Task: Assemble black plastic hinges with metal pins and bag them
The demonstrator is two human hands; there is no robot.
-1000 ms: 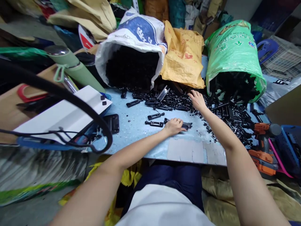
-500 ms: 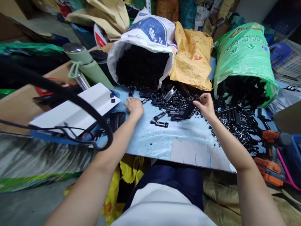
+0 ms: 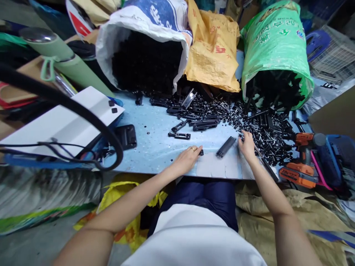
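Note:
My left hand [image 3: 188, 158], a ring on one finger, rests near the front edge of the light blue table [image 3: 155, 147], its fingertips pinched on a small black part [image 3: 200, 152]. Just to its right a black plastic bar [image 3: 226, 146] lies loose on the table. My right hand [image 3: 246, 146] is beside that bar. Its fingers are curled down into the edge of a pile of small black and silver pins [image 3: 266, 136]; what they hold is hidden. More black bars [image 3: 205, 125] lie further back, and one short bar [image 3: 179, 136] lies alone.
A white sack [image 3: 111, 40] and a green sack [image 3: 274, 40], both full of black parts, lie open at the back with a yellow sack [image 3: 210, 55] between them. An orange drill [image 3: 301, 173] lies at the right, and a white board [image 3: 61, 122] under a black cable [image 3: 83, 111] at the left.
My left hand came back from the far left to the front edge. My right hand came down from the pile; the black bar it held lies on the table beside it.

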